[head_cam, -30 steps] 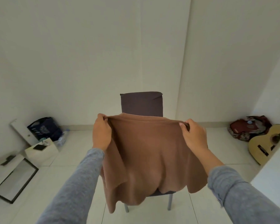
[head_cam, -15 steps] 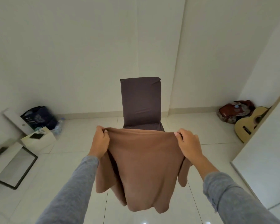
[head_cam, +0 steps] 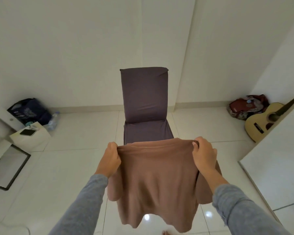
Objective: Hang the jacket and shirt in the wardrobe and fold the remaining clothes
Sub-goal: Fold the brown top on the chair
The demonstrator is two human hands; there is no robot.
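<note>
A brown knitted top [head_cam: 157,180] hangs spread out in the air in front of me, above the tiled floor. My left hand [head_cam: 109,160] pinches its upper left corner and my right hand [head_cam: 204,154] grips its upper right corner. The top edge is stretched taut between both hands. Its sleeves fold back and dangle at either side. Behind it stands a chair with a dark purple cover [head_cam: 145,106], its seat partly hidden by the garment. No wardrobe interior or other clothes show.
A white cabinet panel [head_cam: 277,168] stands at the right, with a guitar [head_cam: 261,122] and a red bag [head_cam: 244,107] behind it. At the left lie a framed panel [head_cam: 8,167], a white box [head_cam: 31,135], a dark bag [head_cam: 30,109] and a water bottle [head_cam: 53,120].
Both hands have lowered the brown top and drawn it toward me, away from the chair. The chair's back and seat now show above the garment.
</note>
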